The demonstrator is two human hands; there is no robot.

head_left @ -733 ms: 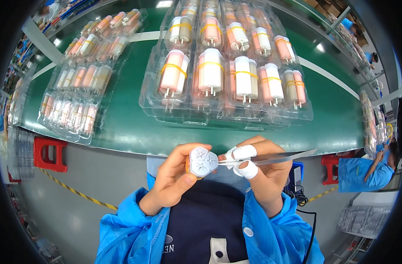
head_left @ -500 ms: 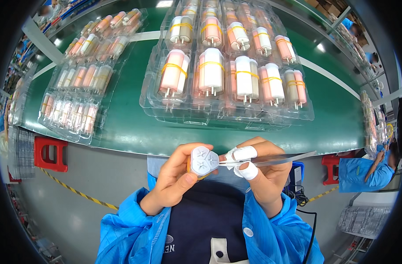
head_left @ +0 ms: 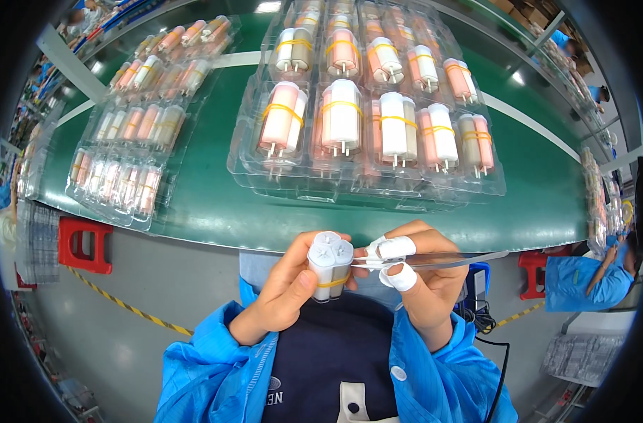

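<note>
My left hand (head_left: 285, 292) is closed around a bundle of three capped cylinders (head_left: 330, 273), with light grey and darker grey sides showing. A yellow rubber band (head_left: 333, 283) goes round them, and their pale grey ends face up and toward me. In my right hand (head_left: 432, 285), a pair of metal tweezers (head_left: 452, 260) is pinched between thumb and fingers. White tape (head_left: 395, 247) wraps the thumb and fingertips of that hand. The tweezers' tips point left, right beside the bundle's upper edge; whether they touch it I cannot tell.
On the green table (head_left: 208, 204) ahead, stacked clear plastic trays (head_left: 293, 180) hold several banded pink, white and grey cylinder bundles. More filled trays (head_left: 117, 151) lie at the left. Red stools (head_left: 85, 243) stand below the edge. A co-worker in blue (head_left: 589, 278) is at the right.
My left hand has tipped the bundle, so its sides and band now show below the ends. The right hand keeps the tweezers close beside it. The whole view has shifted slightly.
</note>
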